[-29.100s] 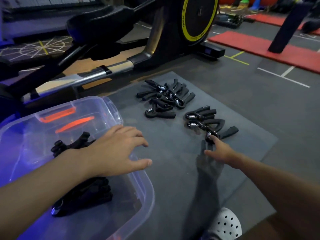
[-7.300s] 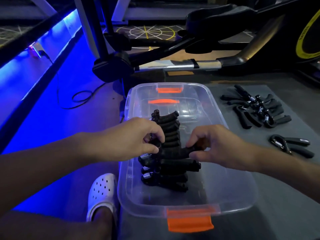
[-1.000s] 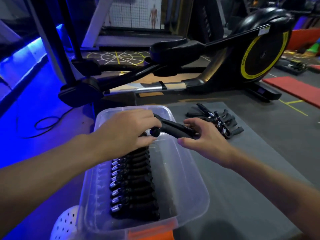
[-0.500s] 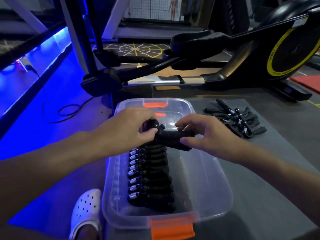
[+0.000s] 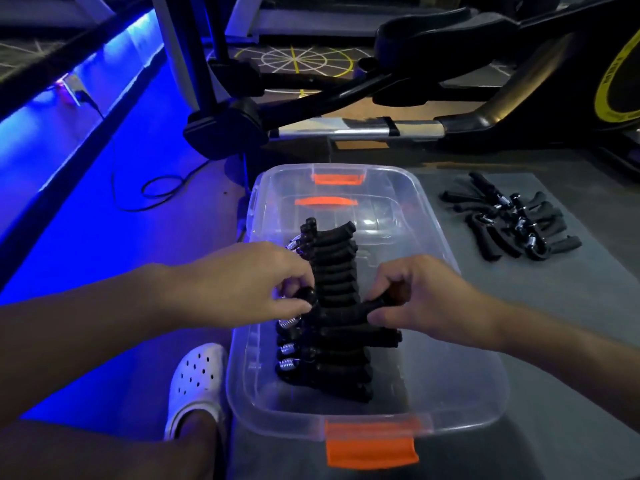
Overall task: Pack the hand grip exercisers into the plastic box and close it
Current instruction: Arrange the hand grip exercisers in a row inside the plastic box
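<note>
1. A clear, rectangular plastic box (image 5: 446, 375) sits open on the floor at lower centre of the frame. It has an orange latch (image 5: 371, 446) on its near end and another (image 5: 338, 179) on its far end.
2. A row of black hand grip exercisers with silver coil springs (image 5: 334, 268) lies inside the box. They are packed side by side along its left half, from the near end up toward the far end.
3. The left hand (image 5: 249, 289), at centre left, has its fingers curled. It pinches the round knob end of one more black exerciser (image 5: 341, 315), just above the row.
4. The right hand (image 5: 426, 299), at centre right, curls its fingers and thumb round the handle end of that same exerciser. The exerciser lies crosswise over the middle of the row.
5. A loose pile of black exercisers (image 5: 512, 220) lies on a grey floor mat (image 5: 554, 323) at the right of the frame, apart from the box.
6. A white perforated clog (image 5: 197, 379) is just beside the box's left wall at lower left.
7. A black exercise machine with a silver rail (image 5: 363, 129) stands across the top of the frame, behind the box.
8. A black cable (image 5: 156, 192) coils on the blue-lit floor at upper left.
</note>
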Motion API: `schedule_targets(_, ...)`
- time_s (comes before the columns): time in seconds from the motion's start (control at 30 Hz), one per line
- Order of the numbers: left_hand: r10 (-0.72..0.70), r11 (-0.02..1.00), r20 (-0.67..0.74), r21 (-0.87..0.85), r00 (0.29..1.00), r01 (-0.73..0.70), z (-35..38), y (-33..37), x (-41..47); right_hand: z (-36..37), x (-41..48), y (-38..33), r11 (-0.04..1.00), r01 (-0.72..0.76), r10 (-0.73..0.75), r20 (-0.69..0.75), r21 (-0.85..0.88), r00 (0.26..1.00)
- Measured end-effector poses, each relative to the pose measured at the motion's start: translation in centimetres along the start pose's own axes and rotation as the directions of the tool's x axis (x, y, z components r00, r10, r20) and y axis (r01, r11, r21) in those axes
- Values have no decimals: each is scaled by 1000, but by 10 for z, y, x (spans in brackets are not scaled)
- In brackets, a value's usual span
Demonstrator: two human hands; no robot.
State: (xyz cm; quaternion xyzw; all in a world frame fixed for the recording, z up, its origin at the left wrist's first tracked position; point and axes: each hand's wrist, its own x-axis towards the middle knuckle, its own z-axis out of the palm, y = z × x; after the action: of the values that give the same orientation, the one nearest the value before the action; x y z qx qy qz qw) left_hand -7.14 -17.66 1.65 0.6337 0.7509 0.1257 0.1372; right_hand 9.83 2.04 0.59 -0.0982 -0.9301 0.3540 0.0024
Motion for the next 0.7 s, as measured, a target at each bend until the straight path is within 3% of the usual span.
schedule_targets(0.23,117,967,-14,227,993,-111,2,-18,-12,24,-3,5,999,-26,25,81,18,996)
schedule_targets(0.47,152,952,-8,269,988,-144,5,-24,-21,41,-8,10,999,-40,39,145,3,989)
schedule_targets(0.7,174,942,-3,292,985,-166,6,-24,-22,65,-9,18,992,-31,59,227,-124,972)
